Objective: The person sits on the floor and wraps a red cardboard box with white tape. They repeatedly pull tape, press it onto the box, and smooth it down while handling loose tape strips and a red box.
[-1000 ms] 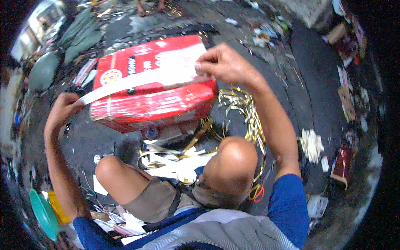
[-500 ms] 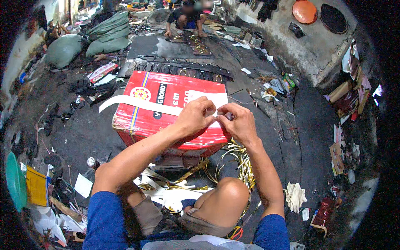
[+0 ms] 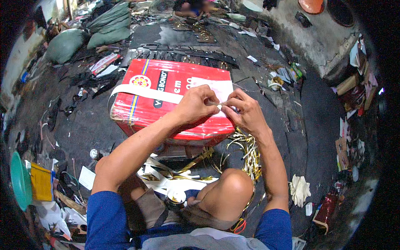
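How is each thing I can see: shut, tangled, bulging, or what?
Red box: closed on top.
White strip: lying across the box, left end curling over its edge.
Left hand: pinching a small white piece.
Right hand: pinching the same piece.
Gold strips: tangled.
Pale cloth: crumpled.
Green sack: bulging.

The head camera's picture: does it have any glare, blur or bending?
In the head view, the red box shows pale glare along its near side; in the head view, the person at the far end is blurred, while the left hand and right hand look fairly clear; the head view also bends edges near its dark rim.
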`<state>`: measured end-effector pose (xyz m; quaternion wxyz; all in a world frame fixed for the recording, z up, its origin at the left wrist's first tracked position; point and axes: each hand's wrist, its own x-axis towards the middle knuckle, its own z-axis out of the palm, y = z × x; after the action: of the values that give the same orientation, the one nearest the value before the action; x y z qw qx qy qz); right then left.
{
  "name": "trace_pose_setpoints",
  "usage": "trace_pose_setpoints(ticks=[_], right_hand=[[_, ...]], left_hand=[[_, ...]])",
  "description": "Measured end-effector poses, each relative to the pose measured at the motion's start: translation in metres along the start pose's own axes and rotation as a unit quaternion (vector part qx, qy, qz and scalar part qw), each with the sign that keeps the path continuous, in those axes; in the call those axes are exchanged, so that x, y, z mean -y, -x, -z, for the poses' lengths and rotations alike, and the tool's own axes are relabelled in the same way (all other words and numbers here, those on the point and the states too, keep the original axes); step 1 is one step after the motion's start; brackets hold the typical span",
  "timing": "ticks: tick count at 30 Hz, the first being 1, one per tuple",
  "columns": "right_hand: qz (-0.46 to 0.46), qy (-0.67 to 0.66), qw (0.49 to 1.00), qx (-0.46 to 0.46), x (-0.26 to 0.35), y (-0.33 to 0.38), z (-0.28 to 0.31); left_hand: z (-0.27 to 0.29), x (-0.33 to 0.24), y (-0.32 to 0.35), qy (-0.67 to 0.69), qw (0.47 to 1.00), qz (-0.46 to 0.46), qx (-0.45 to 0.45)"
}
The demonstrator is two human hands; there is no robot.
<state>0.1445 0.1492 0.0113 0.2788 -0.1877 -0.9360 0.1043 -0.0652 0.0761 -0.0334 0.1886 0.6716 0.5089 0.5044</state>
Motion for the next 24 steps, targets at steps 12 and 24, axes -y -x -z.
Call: trace_pose_setpoints(ticks=[12, 24], right_hand=[[-0.115, -0.042, 0.988, -0.092, 0.001, 0.006, -0.017], [-0.279, -0.292, 0.899, -0.170, -0.031, 0.006, -0.063]], left_hand=[[-0.004, 0.005, -0.004, -0.024, 0.999, 0.007, -0.030], [0.003, -0.001, -0.029, -0.122, 0.991, -0.018, 0.052]])
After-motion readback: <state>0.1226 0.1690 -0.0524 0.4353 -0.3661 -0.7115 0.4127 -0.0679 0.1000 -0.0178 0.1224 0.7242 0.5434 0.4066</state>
